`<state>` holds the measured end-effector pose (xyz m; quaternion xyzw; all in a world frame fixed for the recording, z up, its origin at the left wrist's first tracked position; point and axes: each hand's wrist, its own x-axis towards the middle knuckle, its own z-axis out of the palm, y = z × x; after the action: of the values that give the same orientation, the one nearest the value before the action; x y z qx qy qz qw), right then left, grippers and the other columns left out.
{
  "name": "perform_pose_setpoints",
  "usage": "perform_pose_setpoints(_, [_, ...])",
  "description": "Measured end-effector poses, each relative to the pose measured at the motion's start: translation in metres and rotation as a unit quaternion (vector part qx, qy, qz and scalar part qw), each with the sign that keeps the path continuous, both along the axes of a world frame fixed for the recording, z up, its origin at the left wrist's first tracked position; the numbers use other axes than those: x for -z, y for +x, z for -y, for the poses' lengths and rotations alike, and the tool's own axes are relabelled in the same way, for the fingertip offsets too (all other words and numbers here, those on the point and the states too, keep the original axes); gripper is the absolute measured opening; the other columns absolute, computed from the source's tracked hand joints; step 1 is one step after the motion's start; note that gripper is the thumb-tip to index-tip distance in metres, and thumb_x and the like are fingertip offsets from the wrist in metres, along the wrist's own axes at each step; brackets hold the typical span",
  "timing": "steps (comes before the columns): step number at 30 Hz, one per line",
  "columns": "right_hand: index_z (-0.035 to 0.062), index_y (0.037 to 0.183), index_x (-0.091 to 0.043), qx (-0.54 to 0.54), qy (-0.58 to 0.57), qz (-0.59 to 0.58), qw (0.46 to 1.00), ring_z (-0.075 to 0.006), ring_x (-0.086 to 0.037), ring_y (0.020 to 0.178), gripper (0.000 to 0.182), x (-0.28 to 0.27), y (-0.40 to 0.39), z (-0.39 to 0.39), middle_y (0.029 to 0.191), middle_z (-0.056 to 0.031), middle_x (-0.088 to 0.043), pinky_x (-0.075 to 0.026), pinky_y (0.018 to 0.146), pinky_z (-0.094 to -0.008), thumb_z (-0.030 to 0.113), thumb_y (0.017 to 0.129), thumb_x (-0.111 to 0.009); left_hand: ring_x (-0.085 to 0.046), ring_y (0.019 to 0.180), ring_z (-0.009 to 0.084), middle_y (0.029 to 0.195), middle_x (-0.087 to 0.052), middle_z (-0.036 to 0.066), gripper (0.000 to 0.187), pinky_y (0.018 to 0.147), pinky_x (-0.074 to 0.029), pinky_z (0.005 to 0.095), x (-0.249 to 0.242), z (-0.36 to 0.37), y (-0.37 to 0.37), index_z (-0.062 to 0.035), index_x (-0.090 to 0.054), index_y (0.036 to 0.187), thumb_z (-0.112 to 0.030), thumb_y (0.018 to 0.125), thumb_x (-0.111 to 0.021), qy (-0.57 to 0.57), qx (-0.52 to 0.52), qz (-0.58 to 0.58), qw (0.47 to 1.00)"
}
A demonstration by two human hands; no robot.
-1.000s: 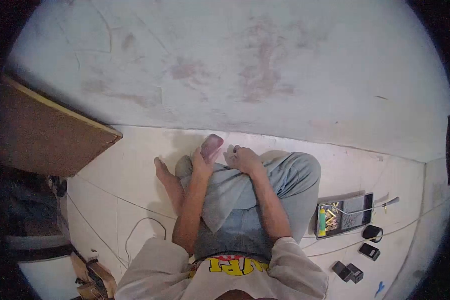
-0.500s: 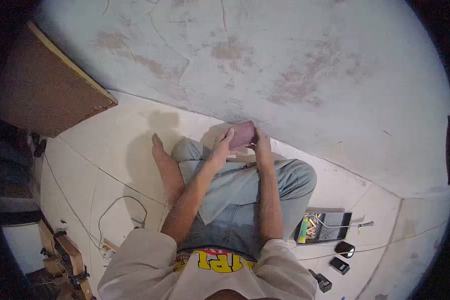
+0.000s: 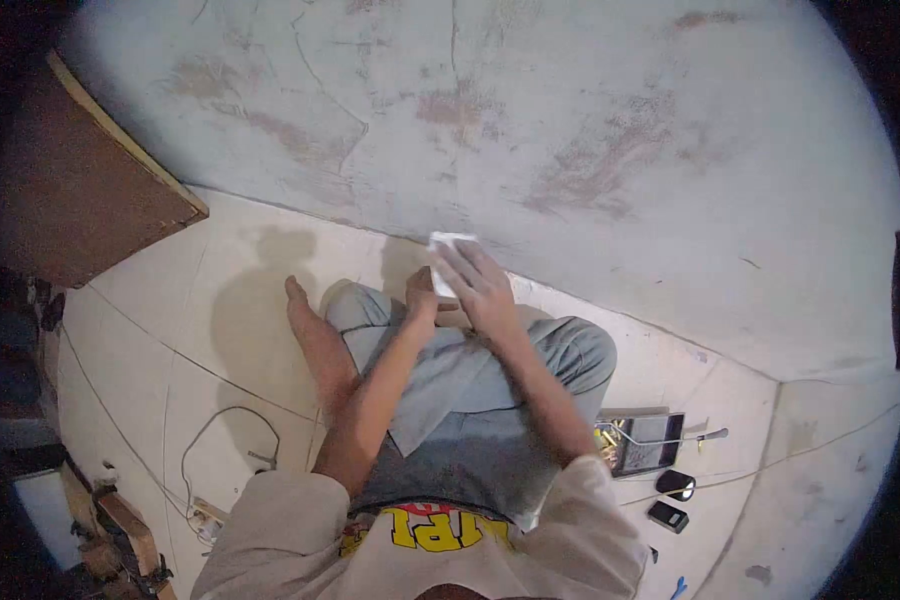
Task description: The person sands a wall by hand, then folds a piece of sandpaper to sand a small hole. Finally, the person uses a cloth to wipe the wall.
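Note:
A flat, roughly rectangular sheet shows its white face above my crossed legs, close to the foot of the wall. My left hand grips it from the left and below, with part of its fingers hidden. Across the top of the sheet lies my right hand, its fingers stretched out and slightly blurred. The right palm and fingers cover much of the sheet, and its underside is out of sight.
A scuffed, cracked wall rises right in front. To the right on the floor are a black tray with small yellowish pieces and a rod, plus small black objects. A brown board leans at left; cables cross the floor.
The maroon face of the held piece has gone from sight, and a white face shows now. My right hand has moved from its right edge to lie over the top.

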<state>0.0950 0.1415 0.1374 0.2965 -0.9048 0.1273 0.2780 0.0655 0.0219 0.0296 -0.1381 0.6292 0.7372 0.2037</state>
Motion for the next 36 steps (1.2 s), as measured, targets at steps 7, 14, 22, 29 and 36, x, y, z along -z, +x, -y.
perform_pose_setpoints(7, [0.0080, 0.139, -0.036, -0.108, 0.249, 0.241, 0.932, -0.0274, -0.043, 0.127, 0.054, 0.013, -0.052, -0.064, 0.140, -0.0110, -0.041, -0.037, 0.105, -0.0361, 0.025, 0.089, -0.048, -0.058, 0.102, 0.0376, 0.120, -0.052, 0.021, 0.051, 0.081, -0.055, 0.0489, -0.007, 0.020, -0.002, 0.0009, -0.040, 0.128, -0.037, 0.094, -0.038, 0.221, -0.143, 0.164, 0.951])
perform_pose_setpoints(14, [0.0082, 0.142, -0.029, -0.074, 0.259, 0.333, 0.904, -0.0234, -0.037, 0.132, 0.052, -0.011, -0.023, -0.135, 0.142, -0.0117, -0.038, -0.034, 0.108, -0.0339, 0.024, 0.094, -0.042, -0.063, 0.089, 0.0341, 0.104, -0.060, 0.020, 0.043, 0.071, -0.057, 0.0457, -0.008, 0.012, -0.004, 0.0053, -0.045, 0.120, -0.028, 0.093, -0.042, 0.225, -0.157, 0.179, 0.945])
perform_pose_setpoints(22, [0.0064, 0.142, -0.030, -0.043, 0.211, 0.277, 0.936, -0.0208, -0.032, 0.134, 0.057, 0.046, -0.061, -0.044, 0.148, -0.0082, -0.029, -0.038, 0.104, -0.0317, 0.024, 0.090, -0.046, -0.059, 0.096, 0.0330, 0.115, -0.054, 0.020, 0.047, 0.078, -0.055, 0.0457, -0.015, 0.013, -0.007, 0.0024, -0.048, 0.121, -0.033, 0.091, -0.044, 0.177, -0.154, 0.193, 0.953])
perform_pose_setpoints(29, [0.0081, 0.142, -0.030, -0.044, 0.156, 0.341, 0.926, -0.0231, -0.041, 0.128, 0.055, 0.055, -0.050, -0.071, 0.143, -0.0097, -0.038, -0.035, 0.106, -0.0327, 0.026, 0.092, -0.045, -0.061, 0.087, 0.0293, 0.101, -0.058, 0.015, 0.040, 0.070, -0.056, 0.0438, -0.010, 0.013, -0.009, 0.0017, -0.049, 0.115, -0.030, 0.092, -0.040, 0.180, -0.184, 0.197, 0.946])
perform_pose_setpoints(36, [0.0057, 0.144, -0.024, -0.034, 0.283, 0.351, 0.892, -0.0201, -0.031, 0.135, 0.058, 0.023, -0.003, -0.162, 0.149, -0.0065, -0.028, -0.030, 0.110, -0.0306, 0.020, 0.091, -0.044, -0.058, 0.098, 0.0319, 0.111, -0.054, 0.018, 0.045, 0.080, -0.055, 0.0452, -0.010, 0.011, -0.006, 0.0016, -0.046, 0.121, -0.032, 0.091, -0.044, 0.179, -0.144, 0.189, 0.955])
